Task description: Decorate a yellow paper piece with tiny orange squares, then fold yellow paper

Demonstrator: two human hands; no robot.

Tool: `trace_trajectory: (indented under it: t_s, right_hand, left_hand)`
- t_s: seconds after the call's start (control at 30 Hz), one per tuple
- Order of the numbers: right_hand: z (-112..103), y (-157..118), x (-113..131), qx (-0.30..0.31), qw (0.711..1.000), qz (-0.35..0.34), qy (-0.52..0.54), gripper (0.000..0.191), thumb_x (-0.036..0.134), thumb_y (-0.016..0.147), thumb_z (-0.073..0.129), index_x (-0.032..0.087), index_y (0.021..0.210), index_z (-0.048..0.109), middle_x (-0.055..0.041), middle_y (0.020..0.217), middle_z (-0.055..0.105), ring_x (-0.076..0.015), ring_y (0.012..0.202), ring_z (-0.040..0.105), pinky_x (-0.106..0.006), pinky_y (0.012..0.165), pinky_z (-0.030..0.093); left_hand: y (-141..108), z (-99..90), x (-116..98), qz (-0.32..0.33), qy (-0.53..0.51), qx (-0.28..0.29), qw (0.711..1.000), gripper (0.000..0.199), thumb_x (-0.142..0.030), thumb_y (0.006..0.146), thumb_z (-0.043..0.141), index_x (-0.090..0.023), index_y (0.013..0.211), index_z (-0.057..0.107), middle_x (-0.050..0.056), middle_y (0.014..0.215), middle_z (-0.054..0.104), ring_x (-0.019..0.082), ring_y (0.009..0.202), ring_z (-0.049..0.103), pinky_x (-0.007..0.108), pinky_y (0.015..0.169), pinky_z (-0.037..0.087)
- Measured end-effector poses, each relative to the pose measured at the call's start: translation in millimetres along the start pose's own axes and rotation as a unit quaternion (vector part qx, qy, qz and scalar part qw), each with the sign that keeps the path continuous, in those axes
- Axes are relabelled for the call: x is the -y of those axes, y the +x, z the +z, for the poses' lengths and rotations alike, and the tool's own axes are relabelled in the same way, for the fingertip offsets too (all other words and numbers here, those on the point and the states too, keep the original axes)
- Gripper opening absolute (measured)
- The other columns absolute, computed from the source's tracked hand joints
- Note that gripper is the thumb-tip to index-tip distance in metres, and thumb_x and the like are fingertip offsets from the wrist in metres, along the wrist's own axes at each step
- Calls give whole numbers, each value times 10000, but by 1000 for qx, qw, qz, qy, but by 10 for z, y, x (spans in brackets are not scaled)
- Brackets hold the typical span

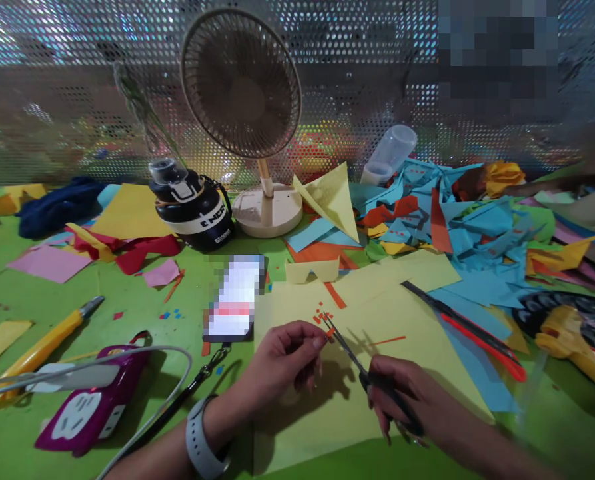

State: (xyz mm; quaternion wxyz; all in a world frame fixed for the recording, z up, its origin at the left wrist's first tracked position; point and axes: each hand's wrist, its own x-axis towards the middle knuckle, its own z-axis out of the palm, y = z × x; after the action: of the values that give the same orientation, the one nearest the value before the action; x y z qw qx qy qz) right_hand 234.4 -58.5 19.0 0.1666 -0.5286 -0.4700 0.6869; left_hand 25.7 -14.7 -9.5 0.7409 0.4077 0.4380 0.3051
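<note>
Pinching a tiny orange paper strip between thumb and fingertips of left hand, other fingers curled under. Gripping slim metal scissors by black handles in right hand, fingers wrapped round the loops, pointed blades angled up-left to the strip. Working above a smooth, matte, pale yellow sheet, mid-width on the green desk, nearer the front edge than the far one. Just beyond the blade tips, on the sheet: small, roughly square orange snippets. Also on it: a flat orange piece and a hair-thin orange sliver.

At the sheet's top edge: a stiff yellow glasses-shaped cutout, notched below. Toward desk's right edge: a long, narrow black-and-red tool, slanted across yellow and blue paper. Near left edge: a yellow plastic cutter, beside a glossy purple, rounded device with looped pale cable. Left of sheet: a flat phone, screen pixelated. Along far edge, left to right: crumpled navy cloth, squat black bottle, round-caged fan, translucent plastic cup, tangled, creased blue paper. Behind: perforated metal panel.
</note>
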Motion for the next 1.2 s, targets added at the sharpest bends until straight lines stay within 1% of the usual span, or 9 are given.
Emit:
trace_trajectory:
  t_s: [0.13,0.27,0.43,0.57,0.63,0.73,0.9,1.03,1.2]
  right_hand:
    - [0,6,-23,4,1000,10,1,366,488,758,663,185,693,466,47,590,495,-41,461,371,-142,385,280]
    - [4,10,-53,7,1000,1,3,341,462,778,654,186,706,467,50,598,491,-47,484,404,-134,382,283]
    - [5,33,-53,4,1000,1,15,367,475,756,670,186,676,459,60,552,472,-36,442,351,-138,364,254]
    - [1,50,-74,4,1000,2,19,375,478,753,674,190,671,450,57,546,469,-42,457,397,-140,359,247]
    - [0,50,-90,2,1000,-3,16,378,485,765,661,188,669,447,57,547,473,-38,451,386,-141,365,253]
    - [-3,48,-112,2,1000,-3,9,380,497,783,638,188,675,445,60,548,476,-31,432,345,-143,367,256]
    - [-7,47,-135,-3,1000,7,1,382,514,798,612,191,680,447,57,564,474,-38,450,387,-139,358,248]
    - [-1,44,-136,-6,1000,18,4,373,516,790,619,195,690,455,59,536,485,-33,414,338,-145,344,232]
    - [-3,46,-120,-8,1000,12,8,369,514,769,637,194,692,469,57,530,478,-41,423,364,-153,346,231]
  left_hand:
    - [-6,2,24,-7,3,3,1000,285,-423,767,675,-152,791,588,-39,519,589,52,385,496,159,380,336]
    - [-12,11,11,-10,1,8,1000,293,-430,764,675,-152,783,584,-39,520,590,52,385,494,161,383,336]
    - [-4,18,8,-6,-9,15,1000,274,-412,769,677,-154,788,587,-39,518,592,51,381,497,157,378,329]
    - [0,10,32,-4,-15,21,1000,262,-404,773,677,-157,793,591,-44,514,583,50,380,497,156,378,332]
    - [-2,7,39,-4,-15,23,1000,265,-407,774,676,-157,795,591,-45,514,580,50,379,497,157,377,334]
    - [-6,8,37,-3,-13,23,1000,271,-413,773,676,-155,788,593,-51,508,566,49,383,495,158,380,341]
    - [-16,21,16,-11,-18,12,1000,271,-408,759,686,-155,783,594,-54,498,563,50,373,483,160,369,330]
    - [-17,26,21,-12,-23,11,1000,261,-396,755,693,-153,771,600,-59,487,549,46,375,474,157,371,330]
    - [-9,30,19,-14,-28,15,999,282,-413,738,706,-153,768,600,-60,481,548,48,369,475,154,363,325]
